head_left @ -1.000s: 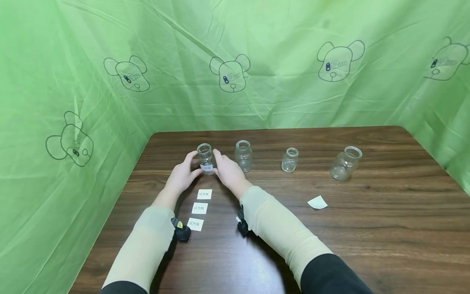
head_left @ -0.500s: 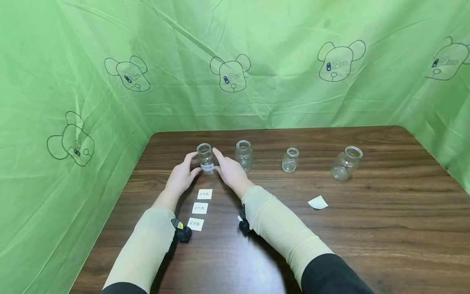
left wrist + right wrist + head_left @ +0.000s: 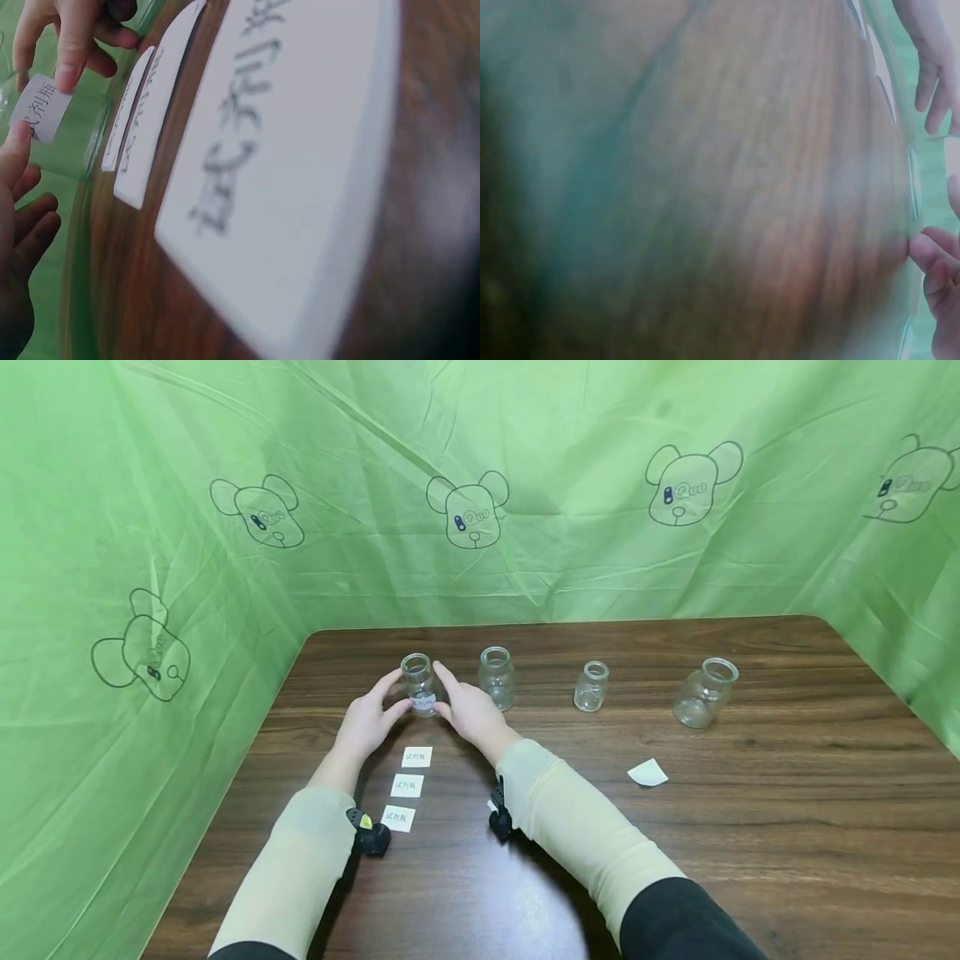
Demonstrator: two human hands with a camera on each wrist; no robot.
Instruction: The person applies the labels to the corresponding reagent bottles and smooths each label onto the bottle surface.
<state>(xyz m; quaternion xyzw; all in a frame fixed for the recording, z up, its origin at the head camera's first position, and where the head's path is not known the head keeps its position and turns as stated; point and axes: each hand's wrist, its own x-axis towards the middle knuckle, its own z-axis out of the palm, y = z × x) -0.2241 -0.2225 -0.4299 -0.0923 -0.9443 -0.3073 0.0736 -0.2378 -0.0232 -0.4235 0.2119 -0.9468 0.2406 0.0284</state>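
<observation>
An upright glass jar (image 3: 417, 683) stands at the back left of the table, a printed white label (image 3: 423, 702) on its front. Around its left side is my left hand (image 3: 363, 723), the thumb pressing the label's left end. My right hand (image 3: 474, 717) is at the jar's right, its thumb on the label's other end and the index finger extended beside the glass. Both thumbs show against the label (image 3: 46, 112) in the left wrist view. Three more printed labels (image 3: 416, 757) lie in a column in front of the jar.
To the right stand a second jar (image 3: 497, 681), a small jar (image 3: 591, 687) and a wider jar (image 3: 703, 695). A blank white paper piece (image 3: 648, 772) lies on the brown table (image 3: 750, 827). Green cloth (image 3: 555, 560) hangs behind and at both sides.
My right hand has shifted very slightly to the right, and its thumb has moved a little on the label. The jar and the loose labels stay in place.
</observation>
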